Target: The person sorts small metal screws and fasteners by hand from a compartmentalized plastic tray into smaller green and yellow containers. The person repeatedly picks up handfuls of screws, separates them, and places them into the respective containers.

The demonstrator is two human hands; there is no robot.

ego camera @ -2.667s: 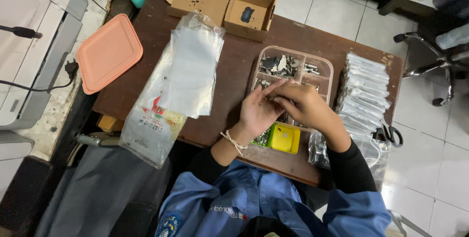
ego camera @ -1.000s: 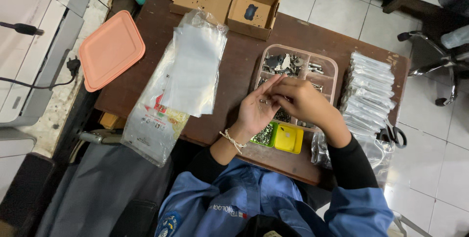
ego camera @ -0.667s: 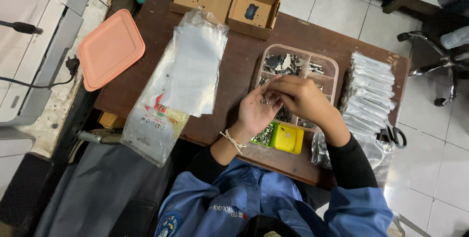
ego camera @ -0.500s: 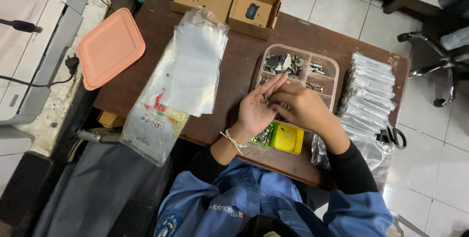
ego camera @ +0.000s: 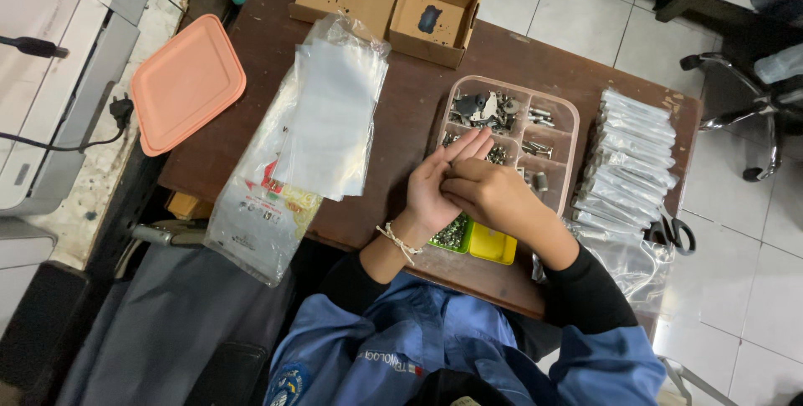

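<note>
Over the pink compartment tray [ego camera: 562, 111] of small metal hardware, the left hand [ego camera: 439, 188] lies flat and open, palm up like a counting dish. The right hand [ego camera: 489, 197] curls narrow against that palm, seemingly pinching tiny parts; what it holds is hidden. Clear plastic bags [ego camera: 326, 113] and filled packets [ego camera: 627, 163] flank the tray within reach.

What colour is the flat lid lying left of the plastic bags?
Salmon pink: the flat lid, clearest in the head view.
</note>
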